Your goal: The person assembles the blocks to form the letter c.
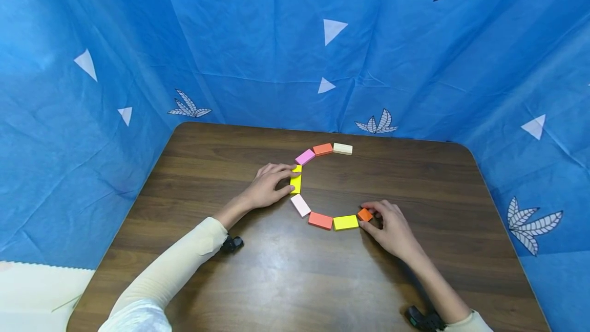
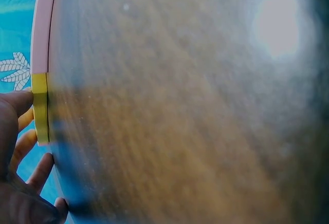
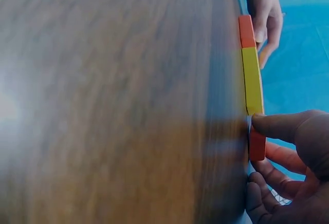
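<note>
Several flat rectangular blocks form a curved line on the table. My left hand [image 1: 267, 186] rests at the upright yellow block [image 1: 296, 184], its thumb towards the near end and fingertips over the far part. Beyond it lie a magenta block [image 1: 305, 157], a red-orange block [image 1: 322, 149] and a cream block [image 1: 343, 149]. Nearer to me come a pale pink block [image 1: 301, 205], a coral block [image 1: 320, 221] and a second yellow block [image 1: 345, 223]. My right hand [image 1: 391, 228] pinches an orange block [image 1: 364, 214] between thumb and fingers, right at that yellow block's end.
The brown wood-grain table [image 1: 438, 183] lies under everything. A blue patterned cloth [image 1: 276, 40] hangs behind it and along both sides. Dark wrist devices show at the left forearm [image 1: 184, 255] and below the right one. White material [image 1: 37, 296] shows at the lower left.
</note>
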Tool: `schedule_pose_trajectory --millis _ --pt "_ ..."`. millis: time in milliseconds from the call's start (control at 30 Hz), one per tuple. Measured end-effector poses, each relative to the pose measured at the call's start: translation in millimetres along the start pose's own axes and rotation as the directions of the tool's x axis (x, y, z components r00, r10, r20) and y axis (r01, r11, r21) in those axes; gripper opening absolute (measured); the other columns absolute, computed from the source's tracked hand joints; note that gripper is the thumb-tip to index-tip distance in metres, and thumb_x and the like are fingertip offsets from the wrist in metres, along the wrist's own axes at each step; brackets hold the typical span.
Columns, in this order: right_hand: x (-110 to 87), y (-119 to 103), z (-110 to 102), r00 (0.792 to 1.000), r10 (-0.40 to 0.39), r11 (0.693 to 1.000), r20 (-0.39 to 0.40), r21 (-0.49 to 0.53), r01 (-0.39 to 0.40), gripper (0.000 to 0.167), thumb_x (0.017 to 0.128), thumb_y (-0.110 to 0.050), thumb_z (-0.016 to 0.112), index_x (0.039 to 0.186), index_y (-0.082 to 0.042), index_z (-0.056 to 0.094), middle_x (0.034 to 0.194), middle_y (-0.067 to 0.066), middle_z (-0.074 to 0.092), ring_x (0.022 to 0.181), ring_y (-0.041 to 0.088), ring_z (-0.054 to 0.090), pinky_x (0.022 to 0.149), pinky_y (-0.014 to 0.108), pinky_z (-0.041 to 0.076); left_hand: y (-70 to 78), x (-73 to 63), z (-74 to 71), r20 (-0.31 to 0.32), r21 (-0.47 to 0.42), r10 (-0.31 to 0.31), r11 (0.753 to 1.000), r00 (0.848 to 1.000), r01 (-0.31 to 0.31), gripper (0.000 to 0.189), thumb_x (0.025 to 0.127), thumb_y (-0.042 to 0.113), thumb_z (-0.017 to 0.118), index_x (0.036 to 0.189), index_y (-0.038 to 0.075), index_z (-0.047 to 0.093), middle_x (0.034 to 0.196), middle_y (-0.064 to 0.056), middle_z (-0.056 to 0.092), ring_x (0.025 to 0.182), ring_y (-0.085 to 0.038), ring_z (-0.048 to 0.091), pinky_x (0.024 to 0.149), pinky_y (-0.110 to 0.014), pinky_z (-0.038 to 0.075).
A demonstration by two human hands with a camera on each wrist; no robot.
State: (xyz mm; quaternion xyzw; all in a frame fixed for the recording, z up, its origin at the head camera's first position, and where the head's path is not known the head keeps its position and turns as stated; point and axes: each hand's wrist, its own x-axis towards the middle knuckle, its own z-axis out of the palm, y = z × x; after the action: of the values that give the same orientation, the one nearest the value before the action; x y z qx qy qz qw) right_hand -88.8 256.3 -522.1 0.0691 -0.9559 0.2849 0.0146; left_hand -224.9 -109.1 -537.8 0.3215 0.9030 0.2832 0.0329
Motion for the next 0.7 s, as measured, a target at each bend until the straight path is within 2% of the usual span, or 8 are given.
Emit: schedule_pose_trajectory --millis 467,700 --pt "-2.4 -0.5 1.5 1.0 -0.029 0.999 -0.004 -0.017 0.029 0.05 0.087 -0.014 0.09 0.134 -0.009 0.073 0.112 0.006 0.071 0.101 0.025 0.056 0.084 0.037 0.041 1.2 0.3 -0.9 0.0 -0.001 0.002 1.0 1.0 -0.002 0.044 0.105 0.033 0.07 0.148 0.023 0.067 0.163 0.0 0.056 0.151 -0.031 0.049 0.131 -0.068 0.021" --pt "-5.5 0.1 2.8 0.999 -0.052 0.999 -0.01 0.006 0.052 0.049 0.087 -0.011 0.089 0.134 -0.01 0.073 0.111 0.005 0.072 0.1 0.024 0.055 0.083 0.035 0.039 1.6 -0.8 -0.7 0.003 0.005 -0.011 1.0 1.0 0.011 0.045 0.106 0.034 0.07 0.149 0.025 0.065 0.164 0.0 0.055 0.15 -0.03 0.05 0.132 -0.067 0.02"
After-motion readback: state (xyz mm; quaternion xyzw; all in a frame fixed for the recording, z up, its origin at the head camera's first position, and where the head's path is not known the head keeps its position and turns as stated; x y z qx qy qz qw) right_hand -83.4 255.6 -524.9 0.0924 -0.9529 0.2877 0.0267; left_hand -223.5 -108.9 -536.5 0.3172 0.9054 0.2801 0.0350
